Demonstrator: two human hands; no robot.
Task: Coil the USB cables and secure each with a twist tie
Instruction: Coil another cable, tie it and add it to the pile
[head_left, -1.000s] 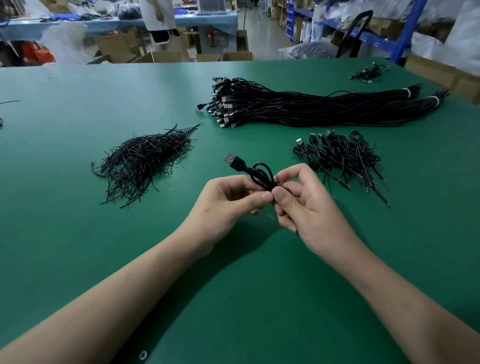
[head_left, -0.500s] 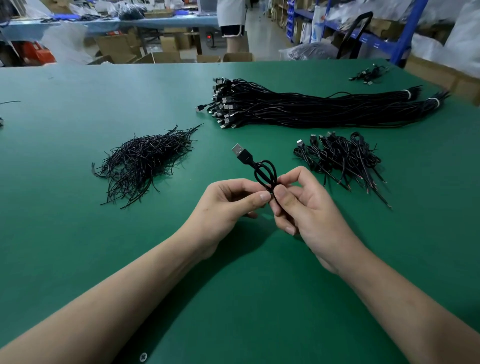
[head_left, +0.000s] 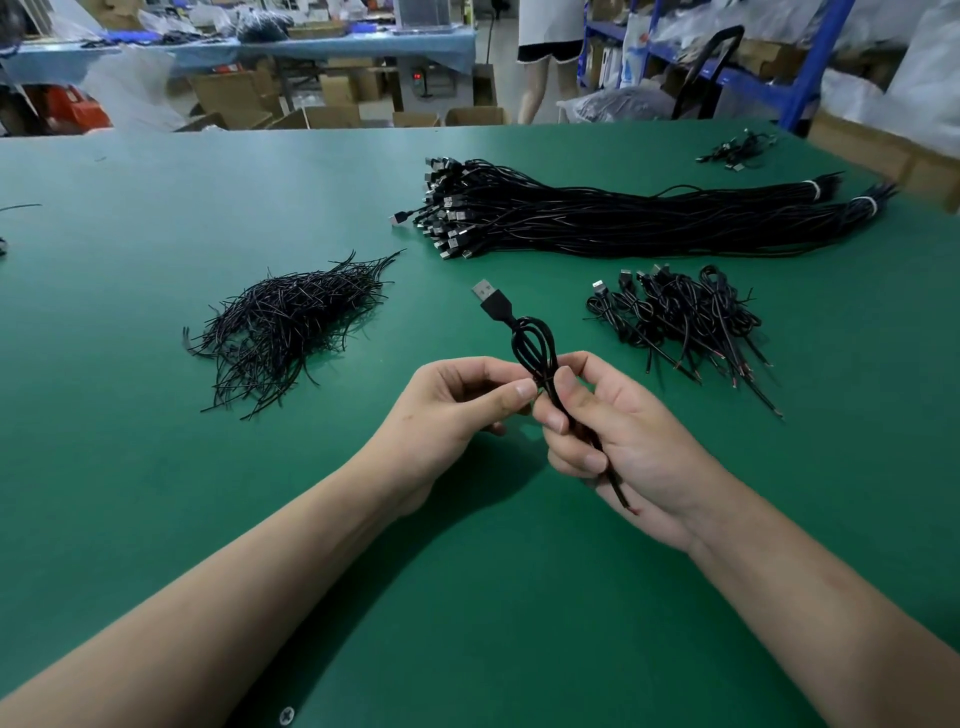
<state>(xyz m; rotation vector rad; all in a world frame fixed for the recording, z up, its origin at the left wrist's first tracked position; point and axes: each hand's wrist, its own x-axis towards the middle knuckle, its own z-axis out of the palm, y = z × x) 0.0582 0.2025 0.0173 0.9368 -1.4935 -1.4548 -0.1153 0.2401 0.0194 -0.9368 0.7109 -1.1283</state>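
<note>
A black coiled USB cable (head_left: 532, 345) stands up between my hands, its plug (head_left: 491, 299) pointing up and left. My right hand (head_left: 628, 441) grips the coil's lower part, and the cable's tail runs down across its palm. My left hand (head_left: 457, 410) pinches at the coil's waist, where a thin twist tie (head_left: 543, 384) seems to sit; it is too small to see well. Loose black twist ties lie in a pile (head_left: 291, 325) to the left. Coiled cables form a heap (head_left: 680, 317) on the right.
A long bundle of straight USB cables (head_left: 623, 221) lies across the far side of the green table (head_left: 156, 467). A few more cables (head_left: 737, 150) sit at the far right corner. A person (head_left: 550, 52) stands beyond the table, among boxes and shelves.
The coil has turned more upright, its plug rising. My right hand has rolled palm-up, showing the cable's tail. The person behind has walked to the right.
</note>
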